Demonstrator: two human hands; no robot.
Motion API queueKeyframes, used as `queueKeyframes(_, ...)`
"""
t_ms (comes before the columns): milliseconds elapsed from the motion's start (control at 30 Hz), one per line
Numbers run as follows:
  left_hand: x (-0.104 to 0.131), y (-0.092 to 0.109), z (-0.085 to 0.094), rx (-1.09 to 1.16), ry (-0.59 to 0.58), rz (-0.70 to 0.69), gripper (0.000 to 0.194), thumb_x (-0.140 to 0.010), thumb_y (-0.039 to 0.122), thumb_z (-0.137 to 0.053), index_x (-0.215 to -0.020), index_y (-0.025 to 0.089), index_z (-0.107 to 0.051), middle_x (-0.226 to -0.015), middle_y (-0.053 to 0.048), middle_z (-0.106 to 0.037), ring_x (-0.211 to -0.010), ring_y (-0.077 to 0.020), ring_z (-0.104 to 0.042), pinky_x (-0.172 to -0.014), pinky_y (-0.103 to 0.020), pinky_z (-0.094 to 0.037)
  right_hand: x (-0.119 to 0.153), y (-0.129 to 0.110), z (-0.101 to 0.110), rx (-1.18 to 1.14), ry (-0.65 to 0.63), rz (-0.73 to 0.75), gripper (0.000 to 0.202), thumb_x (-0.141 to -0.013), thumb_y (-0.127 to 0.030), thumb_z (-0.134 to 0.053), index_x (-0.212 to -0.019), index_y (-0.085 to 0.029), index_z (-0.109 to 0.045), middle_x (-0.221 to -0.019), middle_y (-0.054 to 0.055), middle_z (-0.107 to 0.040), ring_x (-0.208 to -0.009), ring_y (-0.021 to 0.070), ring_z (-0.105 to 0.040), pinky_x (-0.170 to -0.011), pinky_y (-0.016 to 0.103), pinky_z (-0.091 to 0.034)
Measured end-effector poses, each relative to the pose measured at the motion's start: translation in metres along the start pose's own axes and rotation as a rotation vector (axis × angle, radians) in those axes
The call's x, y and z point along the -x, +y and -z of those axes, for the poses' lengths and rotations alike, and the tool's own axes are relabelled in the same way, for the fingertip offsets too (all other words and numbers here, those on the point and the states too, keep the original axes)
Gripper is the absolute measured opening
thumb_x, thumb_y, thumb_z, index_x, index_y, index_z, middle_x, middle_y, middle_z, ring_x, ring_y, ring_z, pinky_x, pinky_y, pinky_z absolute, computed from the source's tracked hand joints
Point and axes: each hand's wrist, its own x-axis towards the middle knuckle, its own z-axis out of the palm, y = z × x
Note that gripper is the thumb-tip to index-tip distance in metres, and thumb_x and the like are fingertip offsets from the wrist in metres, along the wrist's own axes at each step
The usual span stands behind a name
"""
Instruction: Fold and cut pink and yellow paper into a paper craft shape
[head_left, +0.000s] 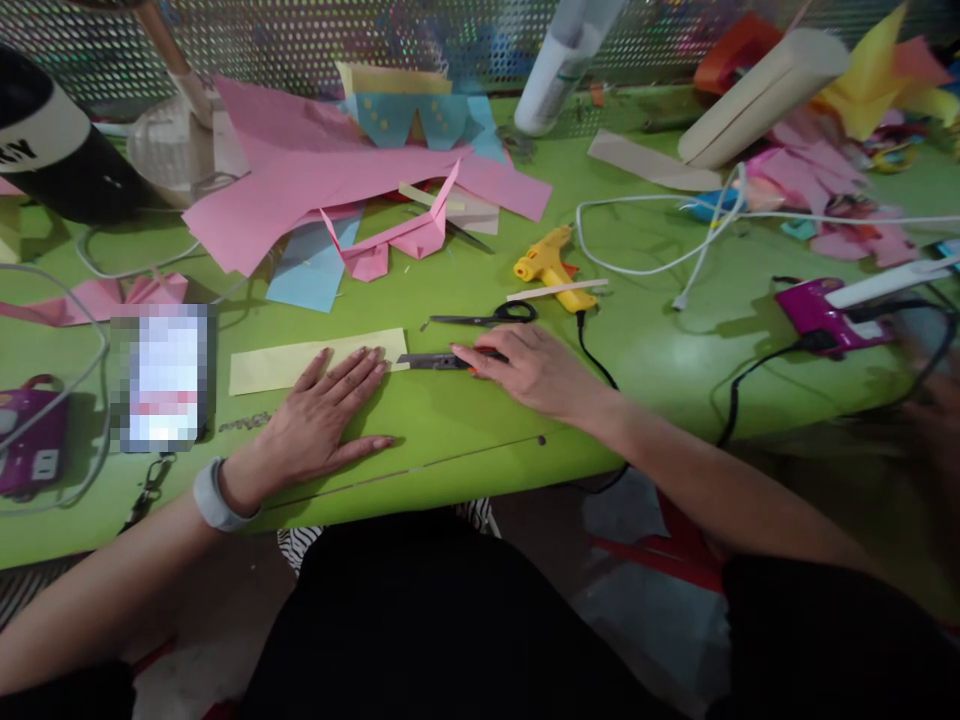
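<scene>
My left hand (326, 415) lies flat with its fingers spread over a pale yellow paper strip (262, 368) on the green table (450, 430). My right hand (525, 368) is closed round a utility knife (435, 361), whose blade end rests at the strip's right end. Just above the knife lies a pair of black scissors (480, 318). A yellow glue gun (555, 272) sits behind my right hand, with a thin pale strip (559, 290) across it.
Folded pink paper (405, 245) and larger pink sheets (315, 190) lie further back. A phone (169, 375) is at the left. White cable (637, 203) and a purple power block (825, 315) are at the right. A blurred hand (937, 420) shows at the right edge.
</scene>
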Motion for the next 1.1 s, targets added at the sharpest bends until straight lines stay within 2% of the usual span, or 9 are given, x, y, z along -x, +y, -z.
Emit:
queueKeyframes(200, -0.001, 0.000, 0.001, 0.020, -0.002, 0.003, 0.084, -0.095, 0.065, -0.039, -0.158, 0.025, 0.000, -0.165, -0.008, -0.017, -0.151, -0.0264, -0.018, -0.124, -0.050, -0.006, -0.001, 0.000, -0.001, -0.011, 0.009, -0.001, 0.040, -0.104, -0.026, -0.034, -0.139, -0.026, -0.055, -0.118, 0.010, -0.064, -0.107, 0.0232, -0.054, -0.092, 0.040, -0.042)
queueKeyframes(367, -0.002, 0.002, 0.003, -0.055, -0.048, 0.001, 0.084, -0.096, 0.067, -0.032, -0.158, 0.019, -0.001, -0.165, -0.010, -0.016, -0.152, -0.0245, -0.014, -0.125, -0.048, -0.005, -0.003, 0.001, 0.000, 0.019, 0.088, 0.064, 0.038, -0.104, -0.026, -0.035, -0.134, -0.022, -0.059, -0.107, 0.010, -0.065, -0.096, 0.0210, -0.054, -0.084, 0.036, -0.043)
queueKeyframes(533, -0.002, 0.002, 0.004, -0.076, -0.055, 0.003, 0.086, -0.096, 0.069, -0.030, -0.158, 0.017, -0.003, -0.165, -0.011, -0.017, -0.153, -0.0242, -0.013, -0.125, -0.048, -0.005, 0.000, 0.001, 0.002, 0.043, 0.123, 0.119, 0.035, -0.103, -0.024, -0.038, -0.129, -0.018, -0.062, -0.105, 0.011, -0.065, -0.094, 0.0208, -0.054, -0.082, 0.034, -0.044)
queueKeyframes(800, -0.002, 0.003, 0.003, -0.064, -0.045, 0.004, 0.087, -0.096, 0.068, -0.030, -0.158, 0.019, 0.006, -0.165, -0.011, -0.015, -0.153, -0.0243, -0.013, -0.124, -0.048, -0.006, -0.001, -0.009, -0.002, 0.082, 0.140, 0.063, 0.037, -0.104, -0.023, -0.036, -0.131, -0.020, -0.061, -0.104, 0.010, -0.065, -0.090, 0.0194, -0.054, -0.076, 0.033, -0.044)
queueKeyframes(1100, -0.002, 0.003, 0.002, -0.068, -0.043, 0.006, 0.086, -0.096, 0.069, -0.028, -0.158, 0.017, 0.001, -0.165, -0.011, -0.017, -0.153, -0.0234, -0.014, -0.124, -0.048, -0.006, -0.003, -0.017, -0.001, 0.066, 0.157, 0.071, 0.035, -0.103, -0.022, -0.039, -0.129, -0.019, -0.062, -0.100, 0.011, -0.063, -0.088, 0.0193, -0.052, -0.073, 0.032, -0.043)
